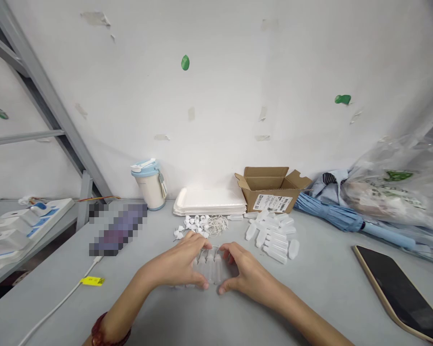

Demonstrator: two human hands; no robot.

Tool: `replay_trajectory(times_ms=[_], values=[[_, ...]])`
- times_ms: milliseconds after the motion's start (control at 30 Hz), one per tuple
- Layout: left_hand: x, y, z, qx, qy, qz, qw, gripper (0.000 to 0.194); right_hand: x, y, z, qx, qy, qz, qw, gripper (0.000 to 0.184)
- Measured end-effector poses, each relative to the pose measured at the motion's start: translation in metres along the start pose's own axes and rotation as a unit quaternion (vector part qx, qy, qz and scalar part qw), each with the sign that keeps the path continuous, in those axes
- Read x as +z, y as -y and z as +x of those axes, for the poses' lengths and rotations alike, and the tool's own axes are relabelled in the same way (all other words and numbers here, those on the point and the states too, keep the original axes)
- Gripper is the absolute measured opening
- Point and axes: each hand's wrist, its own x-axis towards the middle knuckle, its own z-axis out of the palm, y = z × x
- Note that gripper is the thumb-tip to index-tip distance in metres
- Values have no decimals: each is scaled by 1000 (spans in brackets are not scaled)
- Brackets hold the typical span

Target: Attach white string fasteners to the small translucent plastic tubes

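Note:
In front of me on the grey table, small translucent plastic tubes (210, 269) lie side by side in a row. My left hand (184, 262) curves over the row's left part, its fingers at the far ends of the tubes and its thumb at the near ends. At the right end is my right hand (245, 271), thumb and fingers parted and bent toward the last tube; whether they touch it I cannot tell. Just beyond lie small white caps (193, 223) and a pile of pale loops (218, 224). More tubes (274, 235) are scattered to the right.
Stacked white trays (209, 199) and an open cardboard box (270, 192) stand by the wall, left of them a tumbler (149, 185). A blue umbrella (332, 214), plastic bags (393, 182) and a phone (400, 288) lie right. At left runs a white cable (61, 302).

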Motion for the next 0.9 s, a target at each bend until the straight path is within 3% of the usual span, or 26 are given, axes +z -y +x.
replay_trajectory(times_ms=[167,433,500,600,733,900], values=[[-9,5,-2,0,-27,-9,1000,48,-6,0,-2,0,-8,0,1000,69],[-18,16,-12,-13,-70,-8,997,49,-16,-5,1,-25,-20,1,999,67],[-12,20,-20,-14,-115,-8,993,52,-16,-2,0,-22,-22,-3,1000,68],[6,31,-34,-12,-193,20,981,80,-8,4,-1,-13,-30,-10,999,70],[33,48,-46,-7,-214,84,973,114,14,9,-1,-54,-49,-49,996,77],[45,58,-41,19,-238,118,964,114,30,4,5,-104,-50,-115,987,93]])
